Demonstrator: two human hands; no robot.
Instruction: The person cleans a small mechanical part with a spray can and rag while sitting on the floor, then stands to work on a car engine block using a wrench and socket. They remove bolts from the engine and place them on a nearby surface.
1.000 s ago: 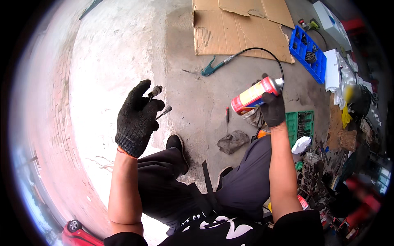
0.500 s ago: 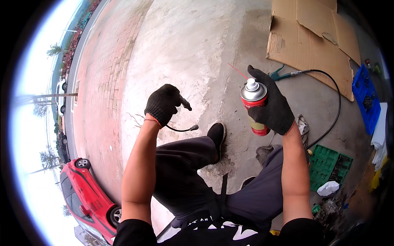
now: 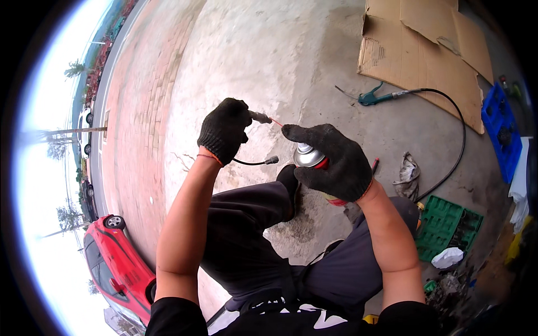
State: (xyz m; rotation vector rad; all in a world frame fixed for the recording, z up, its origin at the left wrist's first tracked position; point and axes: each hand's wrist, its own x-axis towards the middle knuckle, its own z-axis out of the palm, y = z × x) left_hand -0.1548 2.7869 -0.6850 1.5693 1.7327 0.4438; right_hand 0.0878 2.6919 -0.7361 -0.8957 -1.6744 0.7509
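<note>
My left hand (image 3: pixel 223 130), in a dark knit glove, is closed on a small sensor (image 3: pixel 259 117) with a short black cable that ends in a grey plug (image 3: pixel 271 159). My right hand (image 3: pixel 330 157), also gloved, grips a red aerosol can (image 3: pixel 307 155) with a silver top, its index finger over the nozzle. A thin red straw (image 3: pixel 276 121) runs from under that finger to the tip of the sensor. My bent legs and one dark shoe show below on the concrete.
Cardboard (image 3: pixel 420 56) lies at the upper right, with an air blow gun (image 3: pixel 371 96) and hose near it. A blue tray (image 3: pixel 499 129), green tool case (image 3: pixel 448 227), rag (image 3: pixel 408 176) and screwdriver lie at right. A red car (image 3: pixel 117 269) stands at lower left, beside a street.
My view has swung toward the street since a second ago. My right hand has moved left and tilted the can, bringing its straw to the sensor in my left hand.
</note>
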